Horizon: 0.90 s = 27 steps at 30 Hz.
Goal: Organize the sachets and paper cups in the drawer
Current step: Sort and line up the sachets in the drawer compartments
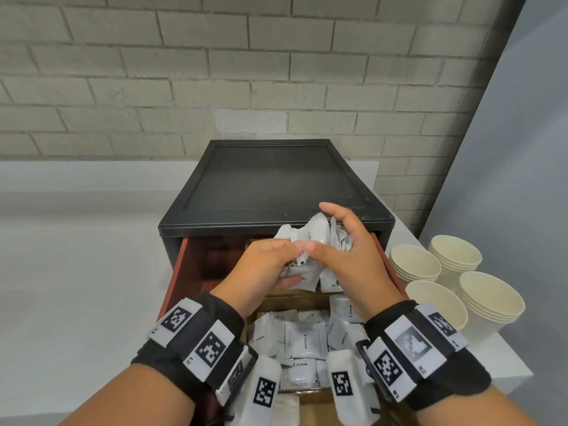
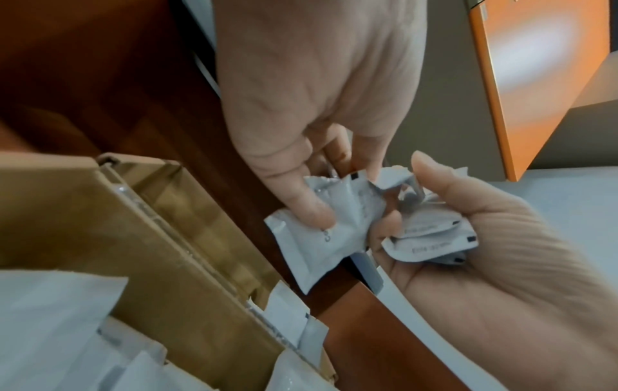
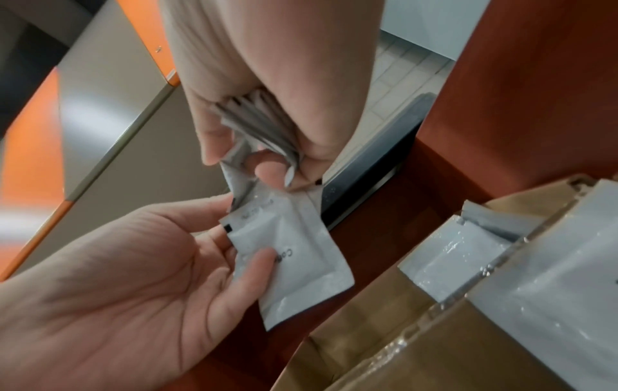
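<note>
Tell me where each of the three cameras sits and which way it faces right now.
Head: worn up high, looking forward and down at the open drawer, paper cups, both hands and wristbands.
Left wrist: looks along the left hand, pinching a sachet; the right hand is opposite.
Right wrist: looks along the right hand, gripping a sachet bundle; the left hand's palm is below.
Shared: all show both hands and sachets.

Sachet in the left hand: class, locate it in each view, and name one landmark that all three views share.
Head: the sachet is at centre, under the left hand.
Left wrist: centre, pinched under the thumb.
Right wrist: just below centre, printed side showing.
Landmark: the bunch of sachets gripped by the right hand, right next to it in every view.
</note>
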### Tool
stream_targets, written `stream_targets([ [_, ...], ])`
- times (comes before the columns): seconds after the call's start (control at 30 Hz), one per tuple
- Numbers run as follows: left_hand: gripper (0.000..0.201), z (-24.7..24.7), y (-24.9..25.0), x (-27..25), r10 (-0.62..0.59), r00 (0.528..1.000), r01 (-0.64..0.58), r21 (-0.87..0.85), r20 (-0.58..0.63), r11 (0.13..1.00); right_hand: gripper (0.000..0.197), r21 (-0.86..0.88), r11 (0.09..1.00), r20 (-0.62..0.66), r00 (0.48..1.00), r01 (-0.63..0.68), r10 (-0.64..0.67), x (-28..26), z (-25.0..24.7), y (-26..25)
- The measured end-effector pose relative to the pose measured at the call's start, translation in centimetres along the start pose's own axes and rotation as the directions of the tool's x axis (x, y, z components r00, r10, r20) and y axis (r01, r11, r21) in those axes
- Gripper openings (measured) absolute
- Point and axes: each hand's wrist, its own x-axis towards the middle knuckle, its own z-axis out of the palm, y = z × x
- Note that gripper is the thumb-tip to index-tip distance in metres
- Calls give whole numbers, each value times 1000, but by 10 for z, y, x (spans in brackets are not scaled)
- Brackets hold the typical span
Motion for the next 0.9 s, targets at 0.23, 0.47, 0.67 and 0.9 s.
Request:
stream_targets([
  [0.23, 31, 3, 0, -2, -101, 988, 98, 33, 117, 995, 63, -92, 995, 99, 994, 45, -35, -1, 0, 0],
  [0.47, 22, 3, 2, -5, -105, 986, 103, 21, 133, 994, 44, -38, 998, -158, 986, 44, -49, 6, -6, 2],
  [0.67, 22, -1, 4, -4, -9, 999, 7, 48, 40, 999, 39, -33, 996, -221, 972, -86, 76, 10, -14, 10],
  [0.9, 18, -1, 6, -5, 131, 991, -131, -131, -15, 983, 23, -108, 968, 31, 972, -226, 231, 2, -2, 5],
])
